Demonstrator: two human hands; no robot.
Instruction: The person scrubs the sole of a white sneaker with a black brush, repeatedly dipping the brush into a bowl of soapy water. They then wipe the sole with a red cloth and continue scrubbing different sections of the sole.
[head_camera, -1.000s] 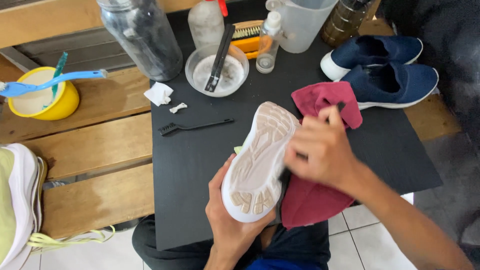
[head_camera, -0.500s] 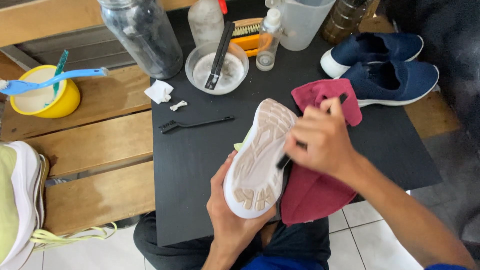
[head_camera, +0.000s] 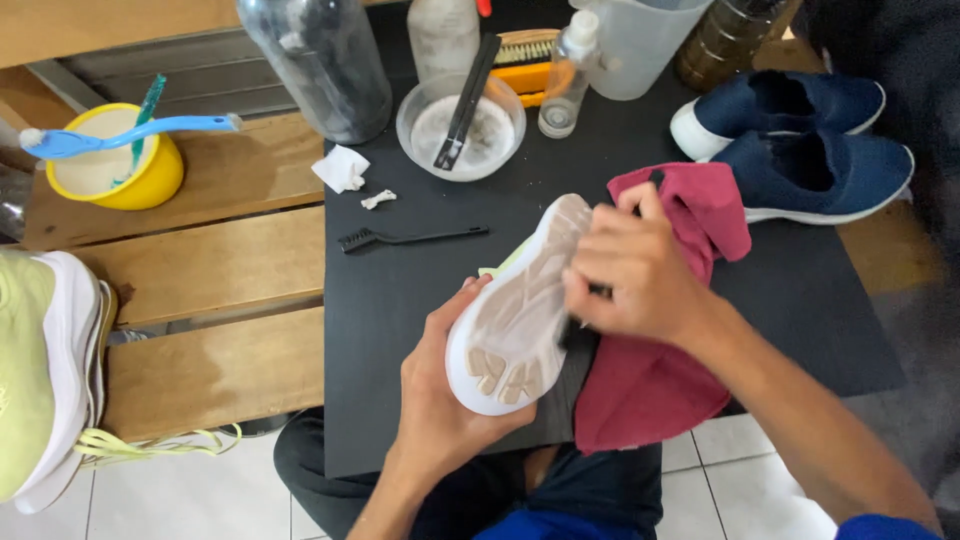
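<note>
The left hand (head_camera: 445, 400) reaches up from below, fingers clamped around an upturned white-soled pale-green sneaker (head_camera: 515, 310). The right hand (head_camera: 635, 270), fist curled, grips a thin black brush (head_camera: 580, 330) against the sole's right edge, above a crumpled maroon cloth (head_camera: 660, 390).

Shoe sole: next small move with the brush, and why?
Probably a short stroke along the sole's edge toward the heel. The left hand holds the shoe sole-up, and the right hand presses a dark brush against its right edge at mid-length. The tread near the heel looks greyish and smudged. The maroon cloth lies beneath to catch dirt.
</note>
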